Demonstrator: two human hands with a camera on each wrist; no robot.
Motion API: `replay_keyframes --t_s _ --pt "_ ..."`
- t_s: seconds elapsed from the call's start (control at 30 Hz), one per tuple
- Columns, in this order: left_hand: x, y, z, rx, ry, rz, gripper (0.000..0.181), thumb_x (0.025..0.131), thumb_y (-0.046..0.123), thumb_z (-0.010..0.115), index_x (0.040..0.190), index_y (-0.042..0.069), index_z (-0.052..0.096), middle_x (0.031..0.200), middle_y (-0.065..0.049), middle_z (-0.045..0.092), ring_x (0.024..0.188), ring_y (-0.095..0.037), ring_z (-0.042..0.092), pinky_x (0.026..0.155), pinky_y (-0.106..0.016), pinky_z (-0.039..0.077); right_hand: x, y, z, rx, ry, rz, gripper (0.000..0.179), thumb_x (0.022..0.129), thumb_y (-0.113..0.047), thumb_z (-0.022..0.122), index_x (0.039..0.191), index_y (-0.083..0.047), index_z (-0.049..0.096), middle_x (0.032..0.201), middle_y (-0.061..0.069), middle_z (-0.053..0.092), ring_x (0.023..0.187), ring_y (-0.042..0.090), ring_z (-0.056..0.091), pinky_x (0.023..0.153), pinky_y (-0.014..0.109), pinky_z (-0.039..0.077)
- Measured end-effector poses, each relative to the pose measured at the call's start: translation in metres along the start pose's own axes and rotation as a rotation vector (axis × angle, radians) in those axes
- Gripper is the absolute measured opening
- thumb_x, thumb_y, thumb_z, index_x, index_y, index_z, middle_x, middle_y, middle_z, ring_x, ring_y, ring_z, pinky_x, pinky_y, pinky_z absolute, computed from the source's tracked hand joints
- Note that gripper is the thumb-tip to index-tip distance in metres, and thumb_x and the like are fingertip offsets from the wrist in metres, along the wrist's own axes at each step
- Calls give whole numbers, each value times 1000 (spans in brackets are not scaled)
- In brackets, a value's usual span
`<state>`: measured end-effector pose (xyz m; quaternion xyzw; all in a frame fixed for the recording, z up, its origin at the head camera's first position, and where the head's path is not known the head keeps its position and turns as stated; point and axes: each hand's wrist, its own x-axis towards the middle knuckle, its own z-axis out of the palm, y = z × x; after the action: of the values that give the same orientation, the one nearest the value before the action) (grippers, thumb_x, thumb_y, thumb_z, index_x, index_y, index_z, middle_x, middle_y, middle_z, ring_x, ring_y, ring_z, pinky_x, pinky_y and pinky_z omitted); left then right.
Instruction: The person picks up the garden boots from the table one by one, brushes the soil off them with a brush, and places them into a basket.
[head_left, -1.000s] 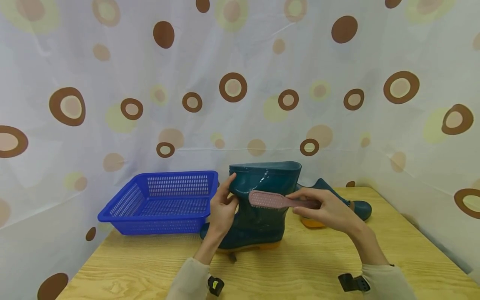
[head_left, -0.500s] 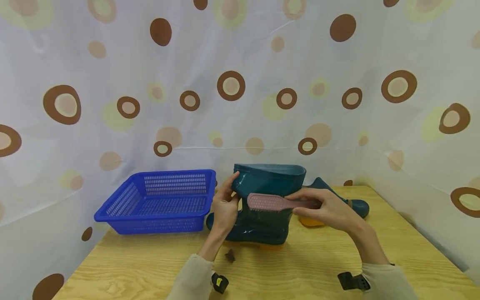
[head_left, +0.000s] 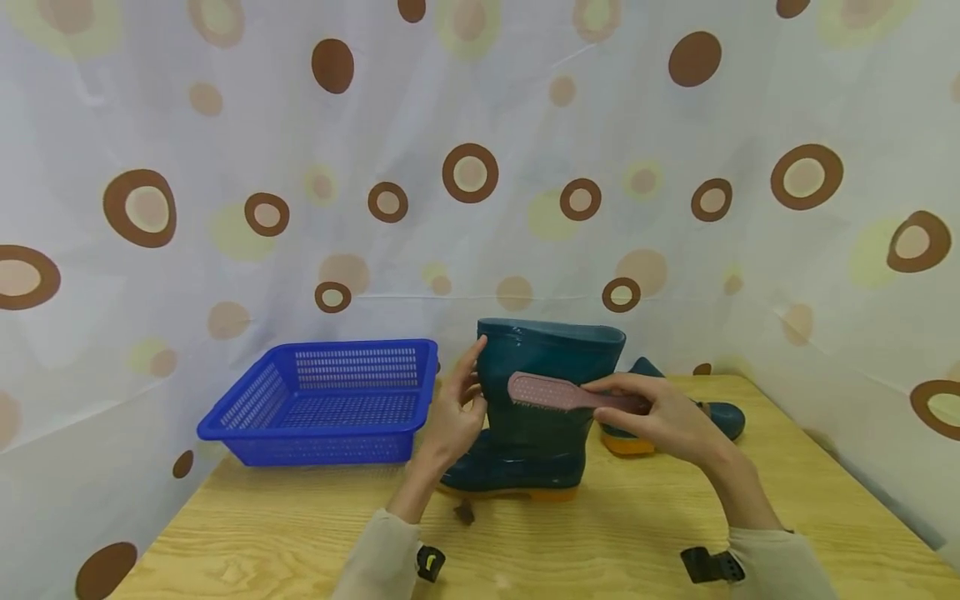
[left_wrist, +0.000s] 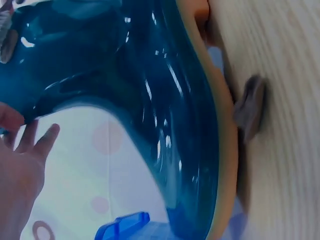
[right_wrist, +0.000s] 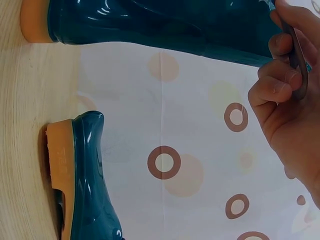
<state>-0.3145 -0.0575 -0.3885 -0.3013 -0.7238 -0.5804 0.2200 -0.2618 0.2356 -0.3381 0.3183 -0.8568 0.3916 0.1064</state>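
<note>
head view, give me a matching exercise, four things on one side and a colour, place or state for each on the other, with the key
1 brush
2 basket
3 near boot
4 small dark scrap

A on the table, in front of a boot
B held by the left hand
C blue, slotted walls
D held by the right hand

Pairs: 1-D, 2-C, 3-B, 4-A

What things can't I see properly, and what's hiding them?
Bottom inside the boot: head view, hidden by its own wall.
Side of the pink brush facing the boot: head view, its back hides it.
The teal footwear behind: head view, right hand covers part; right wrist view, bottom edge cuts it off.
The brown scrap: left wrist view, too blurred to name.
</note>
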Motion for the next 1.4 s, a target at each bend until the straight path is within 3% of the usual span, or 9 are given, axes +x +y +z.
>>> replay_keyframes --t_s 0.2,0.37,0.53,0.7,0.8,1.03,1.4 --pt "0 5 -3 109 -36 -11 74 97 9 62 157 34 27 152 -12 44 119 -32 63 100 -47 53 -2 2 -1 -25 14 12 30 97 -25 65 127 -24 66 110 4 67 81 10 63 68 26 56" --pt "2 6 -1 163 4 -8 75 97 8 62 157 35 26 152 -11 46 106 -28 68 93 -44 57 -3 2 -3 -32 30 -14 30 97 -22 65 127 -23 66 111 4 67 84 10 65 70 25 57" --pt "2 6 0 189 43 4 76 96 4 63 157 32 28 124 -17 62 93 -24 70 89 -40 59 -4 3 -5 -55 74 -58 30 97 -18 65 127 -21 66 111 4 68 84 8 65 70 24 56" --pt "2 5 0 208 57 3 75 95 4 63 157 31 29 104 -14 62 84 -19 67 88 -39 60 -4 3 -7 -76 119 -55 32 98 -17 62 130 -18 64 114 6 68 84 9 64 70 23 55" --pt "1 5 0 214 61 0 75 95 5 64 157 31 29 105 -14 63 81 -17 65 88 -38 60 -4 2 -8 -99 149 -54 33 99 -17 62 132 -18 63 113 5 68 81 9 62 67 22 53" --pt "1 5 0 224 62 3 75 95 5 64 157 30 28 101 -13 62 79 -16 62 86 -36 60 -4 2 -7 -112 233 -83 34 97 -12 64 130 -18 64 91 1 65 64 9 51 54 23 44" --pt "1 3 -1 197 35 9 77 95 3 63 158 28 26 112 -16 64 84 -20 67 88 -38 60 -1 5 -7 -137 296 -91 35 95 -11 66 129 -18 65 96 0 68 66 7 56 56 21 47"
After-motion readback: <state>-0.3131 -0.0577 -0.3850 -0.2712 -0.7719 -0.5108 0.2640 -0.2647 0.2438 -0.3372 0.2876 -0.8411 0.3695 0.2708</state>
